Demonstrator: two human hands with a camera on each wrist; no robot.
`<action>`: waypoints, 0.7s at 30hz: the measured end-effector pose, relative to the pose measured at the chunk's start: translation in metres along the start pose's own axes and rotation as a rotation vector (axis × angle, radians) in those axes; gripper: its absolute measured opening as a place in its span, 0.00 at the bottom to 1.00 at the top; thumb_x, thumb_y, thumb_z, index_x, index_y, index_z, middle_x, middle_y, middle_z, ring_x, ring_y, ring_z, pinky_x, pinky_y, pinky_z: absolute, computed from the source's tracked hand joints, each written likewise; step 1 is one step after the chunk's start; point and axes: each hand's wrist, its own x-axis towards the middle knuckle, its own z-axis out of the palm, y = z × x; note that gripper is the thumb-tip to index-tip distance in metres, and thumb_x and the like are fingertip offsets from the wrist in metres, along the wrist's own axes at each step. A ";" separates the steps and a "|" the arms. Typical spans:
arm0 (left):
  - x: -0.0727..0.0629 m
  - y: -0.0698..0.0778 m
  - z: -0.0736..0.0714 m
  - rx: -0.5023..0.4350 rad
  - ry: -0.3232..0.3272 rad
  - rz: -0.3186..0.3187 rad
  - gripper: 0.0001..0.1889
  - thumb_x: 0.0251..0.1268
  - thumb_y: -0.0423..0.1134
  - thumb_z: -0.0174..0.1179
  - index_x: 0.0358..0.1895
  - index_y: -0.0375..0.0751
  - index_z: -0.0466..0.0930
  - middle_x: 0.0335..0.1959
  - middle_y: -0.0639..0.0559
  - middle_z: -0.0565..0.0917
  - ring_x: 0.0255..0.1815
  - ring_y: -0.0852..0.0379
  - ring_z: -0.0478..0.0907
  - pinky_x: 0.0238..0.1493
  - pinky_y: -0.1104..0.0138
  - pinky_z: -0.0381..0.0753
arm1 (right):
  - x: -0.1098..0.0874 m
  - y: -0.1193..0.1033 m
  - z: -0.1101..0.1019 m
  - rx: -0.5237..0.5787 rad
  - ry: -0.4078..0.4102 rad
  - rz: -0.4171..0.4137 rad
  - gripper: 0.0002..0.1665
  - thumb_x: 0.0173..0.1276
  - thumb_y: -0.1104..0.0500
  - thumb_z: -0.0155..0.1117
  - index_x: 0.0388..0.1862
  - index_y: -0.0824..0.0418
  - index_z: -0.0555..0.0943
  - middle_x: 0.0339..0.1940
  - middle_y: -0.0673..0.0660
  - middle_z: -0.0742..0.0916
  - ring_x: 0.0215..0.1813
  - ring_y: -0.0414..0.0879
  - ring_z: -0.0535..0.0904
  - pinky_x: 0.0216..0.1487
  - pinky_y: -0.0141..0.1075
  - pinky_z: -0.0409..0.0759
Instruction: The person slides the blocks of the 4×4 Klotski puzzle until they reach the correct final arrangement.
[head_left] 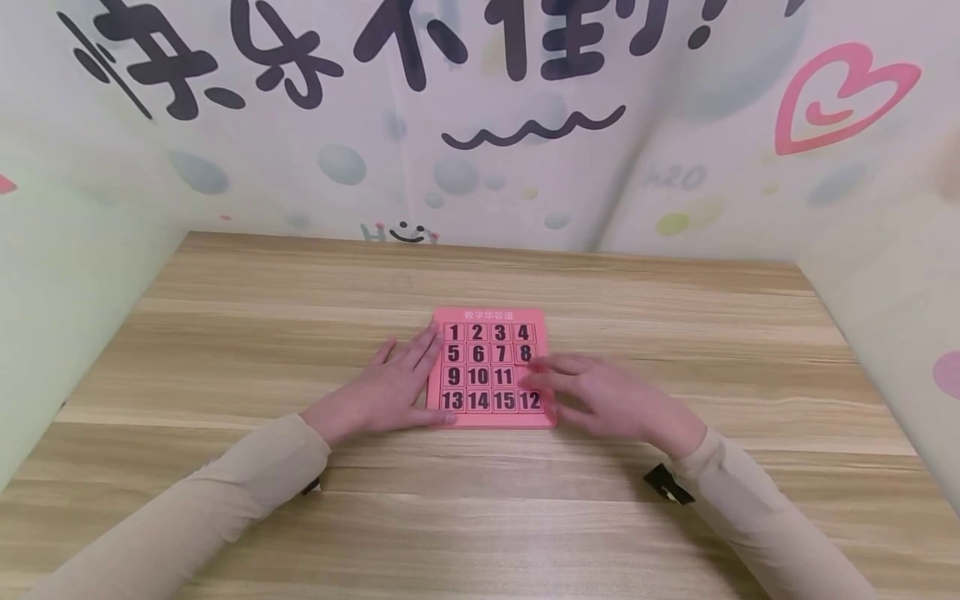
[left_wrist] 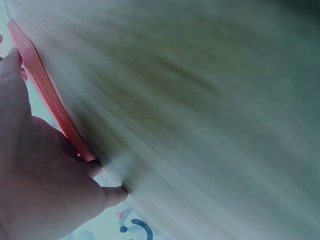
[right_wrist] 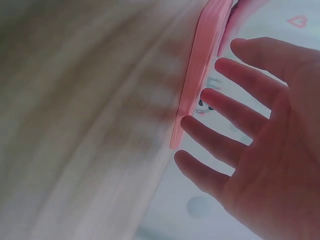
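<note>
A pink sliding number puzzle [head_left: 491,421] lies flat on the table in the head view. Its top three rows read 1 to 4, 5 to 8, then 9, 10, 11 with a gap at the right; the bottom row reads 13, 14, 15 and 12. My left hand [head_left: 382,393] rests along the puzzle's left edge, thumb on the near left corner and fingers extended at the far side. From the right, my right hand [right_wrist: 270,135] reaches over the puzzle with spread, mostly straight fingers; its fingertips overlap the gap and the 8 tile [head_left: 525,353] edge.
The wooden table [head_left: 480,517] extends around the puzzle on all sides. Behind it stands a white wall [head_left: 285,167] printed with black characters, bubbles and a pink heart. Pale side walls border the table left and right.
</note>
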 end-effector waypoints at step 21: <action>-0.001 0.001 0.000 -0.005 0.004 -0.002 0.58 0.60 0.73 0.50 0.76 0.32 0.35 0.77 0.41 0.33 0.77 0.45 0.35 0.72 0.46 0.34 | -0.018 -0.018 0.002 -0.022 -0.064 -0.012 0.25 0.69 0.54 0.60 0.63 0.59 0.77 0.67 0.62 0.74 0.68 0.62 0.66 0.67 0.59 0.61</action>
